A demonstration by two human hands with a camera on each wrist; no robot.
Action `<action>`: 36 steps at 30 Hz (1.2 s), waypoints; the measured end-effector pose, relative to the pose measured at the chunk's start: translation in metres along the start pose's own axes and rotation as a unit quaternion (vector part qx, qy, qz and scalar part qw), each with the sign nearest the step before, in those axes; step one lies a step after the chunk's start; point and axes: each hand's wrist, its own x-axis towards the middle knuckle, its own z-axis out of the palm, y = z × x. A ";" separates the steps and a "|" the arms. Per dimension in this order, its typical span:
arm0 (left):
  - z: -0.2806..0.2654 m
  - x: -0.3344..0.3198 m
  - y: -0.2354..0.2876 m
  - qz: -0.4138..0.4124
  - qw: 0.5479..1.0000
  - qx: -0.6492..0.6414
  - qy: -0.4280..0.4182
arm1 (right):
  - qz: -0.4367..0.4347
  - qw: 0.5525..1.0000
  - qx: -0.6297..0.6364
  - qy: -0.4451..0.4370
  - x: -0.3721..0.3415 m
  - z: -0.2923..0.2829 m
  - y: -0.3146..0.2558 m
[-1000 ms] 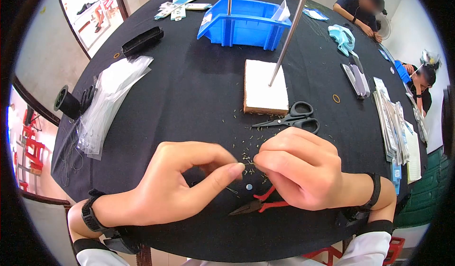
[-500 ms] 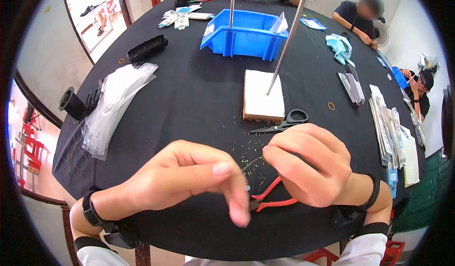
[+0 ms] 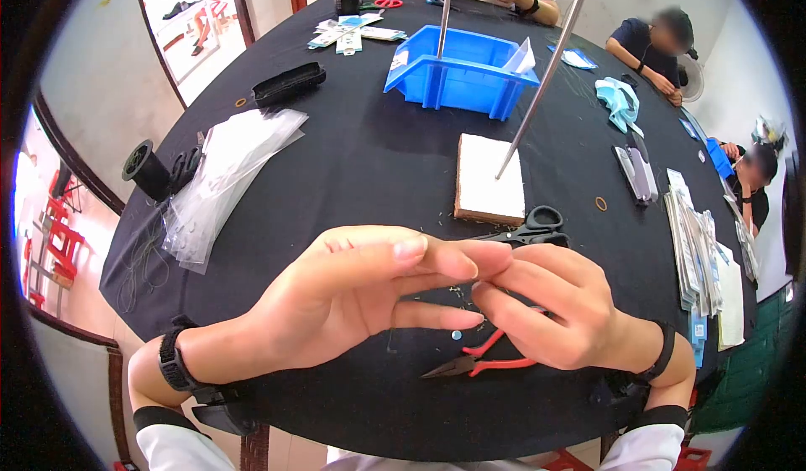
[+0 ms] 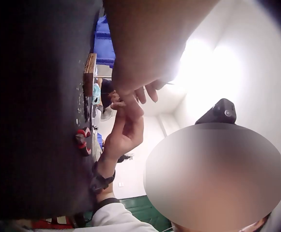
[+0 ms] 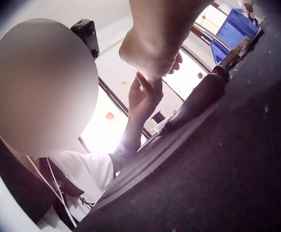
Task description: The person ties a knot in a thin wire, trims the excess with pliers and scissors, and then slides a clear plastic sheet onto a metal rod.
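Both hands meet above the near part of the black table. My left hand (image 3: 353, 295) has its fingers extended and spread, the foremost reaching the right hand's fingertips. My right hand (image 3: 558, 307) has curled fingers, thumb and forefinger brought together; the fine thread seen at its tips a moment ago is hidden by the fingers now. Below the hands lie red-handled pliers (image 3: 504, 363) and a small pale disc (image 3: 457, 335). Black scissors (image 3: 541, 232) lie just beyond the right hand. In the left wrist view the right hand (image 4: 123, 137) appears behind the left.
A white-topped block (image 3: 487, 177) with a metal rod stands ahead, a blue bin (image 3: 462, 89) behind it. Clear plastic sleeves (image 3: 231, 173) and a black spool (image 3: 145, 167) lie left. A stapler (image 3: 636, 173) and packets (image 3: 693, 236) lie right. Other people sit around the table.
The left hand first came near the right fingertips with thumb and finger close together, swung down with fingers loose, then rose and extended to the right hand. The right hand stays curled. The camera view shifted.
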 end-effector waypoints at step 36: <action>-0.015 0.006 -0.001 0.028 0.997 0.046 0.063 | 0.160 0.970 -0.143 0.112 0.017 -0.052 0.018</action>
